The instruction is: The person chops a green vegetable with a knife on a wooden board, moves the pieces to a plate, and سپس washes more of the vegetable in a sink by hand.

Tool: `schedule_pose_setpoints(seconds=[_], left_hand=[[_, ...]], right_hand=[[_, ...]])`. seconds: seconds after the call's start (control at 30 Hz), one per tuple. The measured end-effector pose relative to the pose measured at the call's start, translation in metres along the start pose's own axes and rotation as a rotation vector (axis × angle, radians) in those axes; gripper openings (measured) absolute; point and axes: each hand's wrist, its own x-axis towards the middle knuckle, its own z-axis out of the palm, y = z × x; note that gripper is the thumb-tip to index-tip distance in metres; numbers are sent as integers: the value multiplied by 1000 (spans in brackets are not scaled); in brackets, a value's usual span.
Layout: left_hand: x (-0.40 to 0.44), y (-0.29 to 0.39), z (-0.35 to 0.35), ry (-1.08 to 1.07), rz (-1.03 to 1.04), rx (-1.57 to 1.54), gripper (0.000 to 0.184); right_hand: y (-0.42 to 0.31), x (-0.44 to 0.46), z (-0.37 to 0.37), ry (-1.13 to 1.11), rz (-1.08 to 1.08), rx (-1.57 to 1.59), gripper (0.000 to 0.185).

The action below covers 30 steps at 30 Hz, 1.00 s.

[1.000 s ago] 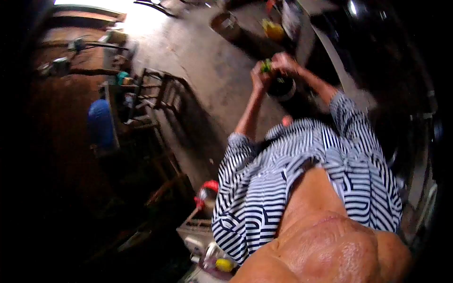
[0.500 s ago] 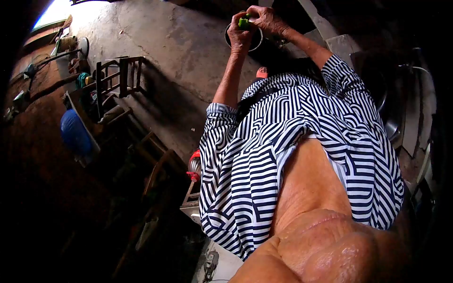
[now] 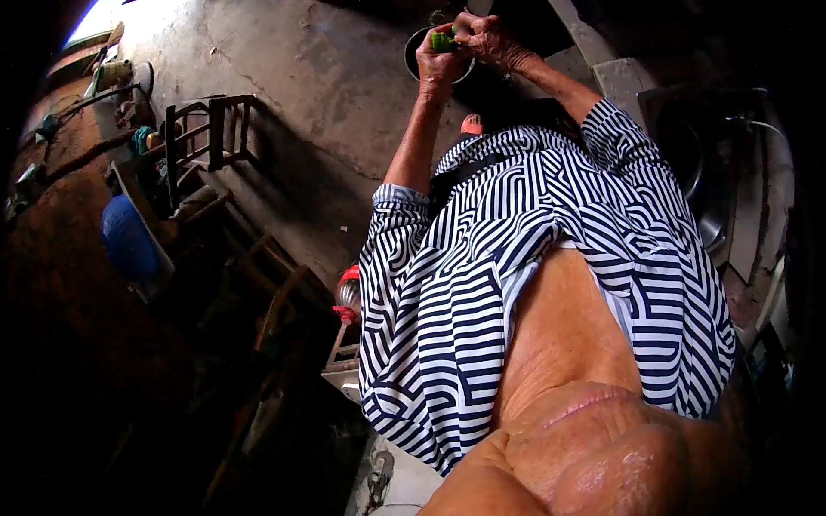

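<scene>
My left hand [image 3: 437,67] is closed round a small green item [image 3: 442,41] near the top of the view. Close beside it on the right, my right hand [image 3: 483,39] has its fingers bent together at the item's right end; whether it holds a tool or part of the item is too small to tell. Directly beneath both hands is a round dark container with a pale rim [image 3: 411,58], its inside mostly in shadow.
A wooden chair [image 3: 217,133] stands on the concrete floor [image 3: 335,103] at the left. Farther left are a blue rounded object [image 3: 129,238] and cluttered sticks. A red-capped clear bottle [image 3: 348,294] is by my left side. Metal pans [image 3: 712,230] lie at the right.
Over the last second the view has swung, so the hands and container appear higher in it. Since half a second ago, my right hand has shifted slightly against the green item.
</scene>
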Motion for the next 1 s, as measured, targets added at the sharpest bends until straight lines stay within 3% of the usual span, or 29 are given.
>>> schedule_pose_setpoints(seconds=[0.1,0.2,0.3,0.37,0.4,0.5,0.63,0.73,0.8,0.83,0.9,1.0], left_hand=[[-9,10,0,-53,-91,-101,40],[-4,10,-5,-113,-124,-156,38],[7,-3,-4,49,-30,-85,35],[16,-27,-12,75,98,106,31],[15,-22,-9,104,212,267,31],[12,-10,-3,177,259,525,30],[15,-7,-2,184,275,484,27],[14,-14,-11,146,313,708,24],[16,-23,-19,17,1,175,20],[16,-25,-24,19,-4,177,20],[18,-19,-34,-26,-297,-205,23],[12,-11,-37,-36,-354,-165,27]], right_hand=[[-4,1,-13,-39,-130,56,21],[15,3,4,-60,49,-58,24],[15,3,14,88,79,102,23],[32,4,21,52,145,1,23],[32,8,20,-48,333,230,21],[29,9,16,-117,452,449,21],[27,10,16,-69,376,273,20],[36,9,23,-18,238,157,19],[38,12,22,-125,408,270,23],[36,11,18,-128,410,274,23],[29,9,11,-192,522,557,19],[19,5,5,-223,502,566,21]])
